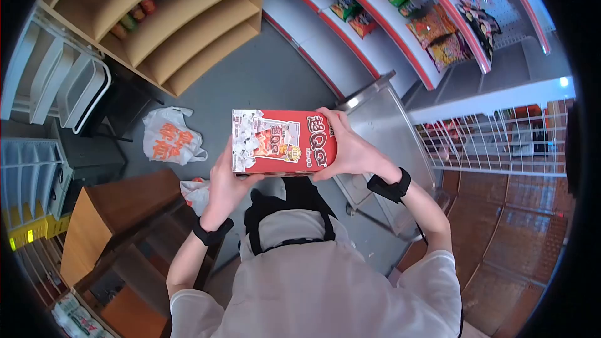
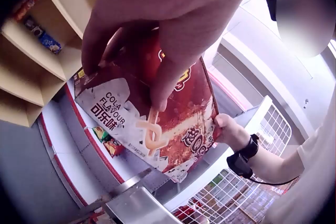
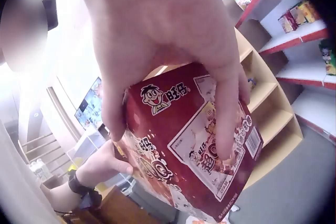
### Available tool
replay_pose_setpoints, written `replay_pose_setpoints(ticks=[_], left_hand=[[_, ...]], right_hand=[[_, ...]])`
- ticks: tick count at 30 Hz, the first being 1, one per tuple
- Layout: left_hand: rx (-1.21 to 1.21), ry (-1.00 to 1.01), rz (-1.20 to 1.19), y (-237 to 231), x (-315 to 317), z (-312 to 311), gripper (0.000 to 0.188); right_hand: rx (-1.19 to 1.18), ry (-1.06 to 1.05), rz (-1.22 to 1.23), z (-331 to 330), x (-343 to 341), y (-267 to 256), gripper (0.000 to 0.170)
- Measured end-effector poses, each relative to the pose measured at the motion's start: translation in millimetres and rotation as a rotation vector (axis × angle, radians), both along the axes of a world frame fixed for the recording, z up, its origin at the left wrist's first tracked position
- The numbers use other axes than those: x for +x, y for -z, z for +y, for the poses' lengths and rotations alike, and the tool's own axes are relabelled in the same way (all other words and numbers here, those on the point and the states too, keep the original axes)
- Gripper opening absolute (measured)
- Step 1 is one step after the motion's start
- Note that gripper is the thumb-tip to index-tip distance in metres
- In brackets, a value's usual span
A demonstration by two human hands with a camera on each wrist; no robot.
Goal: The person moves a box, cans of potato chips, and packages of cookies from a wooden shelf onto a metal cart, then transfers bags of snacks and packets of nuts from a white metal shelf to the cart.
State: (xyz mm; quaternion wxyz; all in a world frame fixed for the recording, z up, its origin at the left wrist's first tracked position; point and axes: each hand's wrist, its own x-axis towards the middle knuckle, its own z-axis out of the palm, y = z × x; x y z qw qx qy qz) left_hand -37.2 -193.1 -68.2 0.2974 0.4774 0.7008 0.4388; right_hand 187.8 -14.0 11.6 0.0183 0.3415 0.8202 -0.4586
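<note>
Left hand, spread wide, gripping one red carton at its eight o'clock (head view); right hand, likewise spread, gripping it at three o'clock.

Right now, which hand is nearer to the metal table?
Right. The right hand grips the red box at the end toward the metal table; the left hand holds the opposite end, farther away.

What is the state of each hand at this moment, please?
Left hand: holding one end of the red box.
Right hand: holding its opposite end.
</note>
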Motion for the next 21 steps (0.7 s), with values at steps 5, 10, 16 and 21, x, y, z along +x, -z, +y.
replay_pose_setpoints(ticks=[5, 10, 16, 21], left_hand=[[-0.111, 0.102, -0.117, 51, 4, -51, 0.101], [-0.189, 0.191, -0.076, 88, 20, -86, 0.096], [-0.251, 0.227, -0.207, 135, 53, -107, 0.092], [-0.382, 0.3, -0.262, 179, 79, -101, 0.088]], right_hand=[[-0.056, 0.07, -0.166, -64, 12, 49, 0.124], [-0.05, 0.073, -0.236, -111, 36, 83, 0.119], [-0.072, 0.059, -0.362, -140, 63, 119, 0.114], [0.009, 0.031, -0.4, -148, 96, 176, 0.111]])
